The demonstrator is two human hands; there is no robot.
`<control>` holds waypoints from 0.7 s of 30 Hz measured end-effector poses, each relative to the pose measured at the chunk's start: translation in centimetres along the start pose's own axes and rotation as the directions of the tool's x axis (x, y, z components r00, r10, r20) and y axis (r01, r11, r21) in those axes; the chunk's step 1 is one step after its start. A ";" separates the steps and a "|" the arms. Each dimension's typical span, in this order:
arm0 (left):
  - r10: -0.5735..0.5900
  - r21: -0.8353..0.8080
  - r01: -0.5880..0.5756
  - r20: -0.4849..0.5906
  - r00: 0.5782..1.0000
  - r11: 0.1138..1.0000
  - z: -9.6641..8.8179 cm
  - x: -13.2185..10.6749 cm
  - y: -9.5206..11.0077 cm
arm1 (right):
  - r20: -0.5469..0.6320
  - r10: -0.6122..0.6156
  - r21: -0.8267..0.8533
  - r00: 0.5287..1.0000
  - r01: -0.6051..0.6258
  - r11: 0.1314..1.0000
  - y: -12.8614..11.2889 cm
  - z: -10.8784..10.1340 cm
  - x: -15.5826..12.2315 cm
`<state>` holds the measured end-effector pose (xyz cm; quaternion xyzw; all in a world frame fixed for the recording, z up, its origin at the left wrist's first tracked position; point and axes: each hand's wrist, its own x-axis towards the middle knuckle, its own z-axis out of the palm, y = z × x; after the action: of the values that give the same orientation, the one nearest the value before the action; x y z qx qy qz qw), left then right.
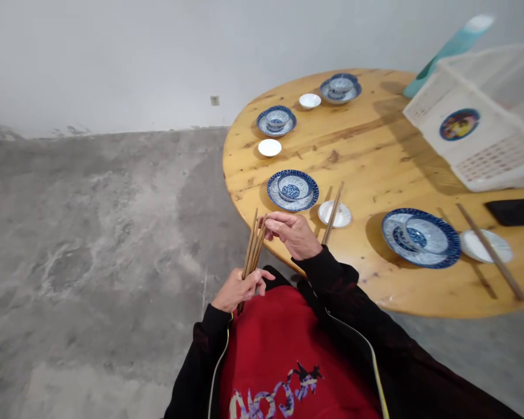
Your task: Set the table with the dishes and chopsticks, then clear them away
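In the head view, the left hand (241, 288) is wrapping its fingers around the lower part of a bundle of chopsticks (257, 250), which is slanting up between the hands, just off the tabletop's (367, 151) near edge. The left palm is hiding part of the sticks, whose lower ends are showing below it; they are overlapping too closely to count. The right hand (294, 234) is pinching the upper part, thumb and forefinger together on the sticks; its other fingertips are hard to make out.

Just beyond the right fingers, a blue-patterned plate (312, 196) is carrying a bowl (290, 189). To their right, a pair of chopsticks (333, 214) is lying across a white dish (343, 216), its near end disappearing behind the right sleeve (332, 270). Farther right of the fingers, a white basket (475, 148) and a dark flat object (517, 212) are running out of frame. A turquoise cylinder (449, 51) beside the basket is blurring at its pale end.
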<state>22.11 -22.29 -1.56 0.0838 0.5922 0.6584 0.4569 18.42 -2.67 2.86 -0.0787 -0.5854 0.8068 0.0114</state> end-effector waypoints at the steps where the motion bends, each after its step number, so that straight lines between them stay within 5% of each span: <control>1: 0.001 -0.006 -0.001 -0.002 1.000 1.000 -0.5 0.1 0.1 | -0.005 -0.004 -0.010 1.000 0.003 1.000 -0.1 0.3 0.5; 11: 0.028 -0.068 -0.032 -0.068 0.997 0.997 -6.7 5.0 4.5 | -0.086 0.048 0.004 0.995 -0.048 0.999 2.0 0.7 7.3; 16: -0.047 0.018 0.045 0.074 0.996 0.999 -10.1 10.1 8.6 | -0.017 0.077 -0.063 0.997 -0.077 0.995 2.6 1.6 12.9; 21: -0.109 0.257 0.042 0.250 0.962 0.965 -13.2 16.6 14.0 | -0.002 0.032 -0.211 0.999 -0.032 0.977 -0.2 1.3 18.3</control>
<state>-2.98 -18.28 -0.45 0.2042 0.6073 0.5438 0.5420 0.11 -1.83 1.41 -0.0882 -0.6662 0.7405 -0.0104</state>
